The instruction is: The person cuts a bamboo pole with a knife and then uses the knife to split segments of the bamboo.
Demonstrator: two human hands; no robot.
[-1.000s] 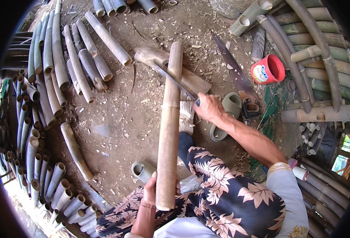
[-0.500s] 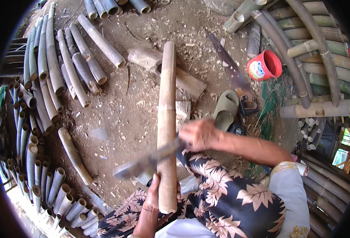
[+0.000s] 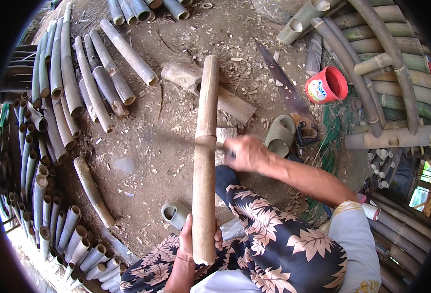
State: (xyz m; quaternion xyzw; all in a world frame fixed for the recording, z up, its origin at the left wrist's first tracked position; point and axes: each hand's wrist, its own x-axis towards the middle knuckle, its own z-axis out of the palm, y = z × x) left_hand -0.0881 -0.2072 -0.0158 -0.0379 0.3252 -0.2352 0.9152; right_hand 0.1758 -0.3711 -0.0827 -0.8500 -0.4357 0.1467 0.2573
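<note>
Stretching forward from the left hand (image 3: 185, 240) and passing left of the right hand (image 3: 249, 154), a bamboo pole (image 3: 204, 195) has its far end over a log (image 3: 237, 104) beyond both hands; whether they touch is hidden. Judging by the pole's pale, fairly even surface, the dressing seems partly done; a joint ring (image 3: 205, 132) shows beside the right hand, and how much is left cannot be told. A blurred blade (image 3: 182, 141) crosses there, contact unclear. The left hand curls around the near end, thumb and fingers on opposite sides, spread only to the pole's width; the right hand is closed around a dark handle (image 3: 228, 157).
</note>
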